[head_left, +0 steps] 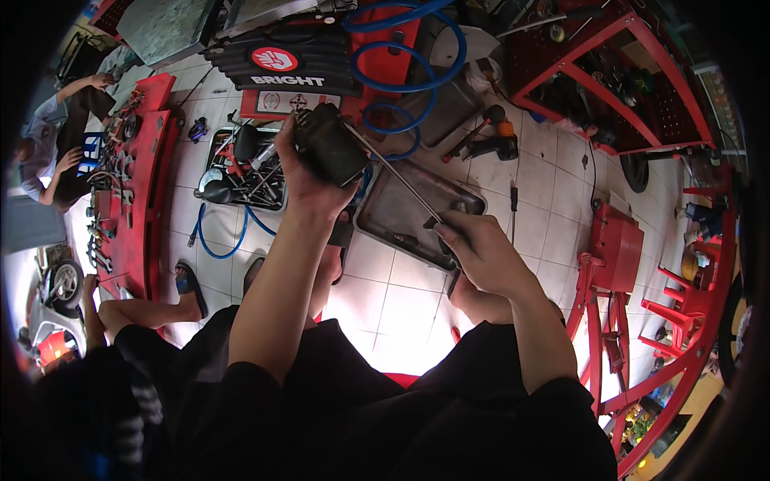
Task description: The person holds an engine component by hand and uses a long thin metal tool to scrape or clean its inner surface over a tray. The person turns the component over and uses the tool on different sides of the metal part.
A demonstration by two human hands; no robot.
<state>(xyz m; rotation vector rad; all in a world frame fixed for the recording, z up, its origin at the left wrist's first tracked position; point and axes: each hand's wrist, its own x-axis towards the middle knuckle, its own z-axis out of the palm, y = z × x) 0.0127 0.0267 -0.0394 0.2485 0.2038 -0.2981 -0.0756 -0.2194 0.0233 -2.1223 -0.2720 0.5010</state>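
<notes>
Here's my left hand (pixel 309 192) in the upper middle of the frame, fingers curled partway closed, and it has hold of a dark, blocky part (pixel 333 148); the part sits against the palm, just above the wrist as I see it, tipping over toward the right. Down at centre-right comes my right hand (pixel 480 247), closed on the dark grip of a long, thin metal rod (pixel 397 170) that slants up and left to the part's right side; whether the tip touches, I can't tell from here. So the part is up and left of that hand, well apart from it, the rod spanning the gap. And the look of the part: chunky, rounded at the corners, dull black with a murky greenish-brown cast, its finer detail lost in shadow. Farther out now, below the rod, a grey tray (pixel 393 210) on the pale floor tiles; left of centre, a jumble of tools (pixel 258 160); upper middle, loops of blue hose (pixel 461 48); upper right of centre, an orange-and-black power tool (pixel 499 146); and down the left side, a red bench (pixel 148 180).
</notes>
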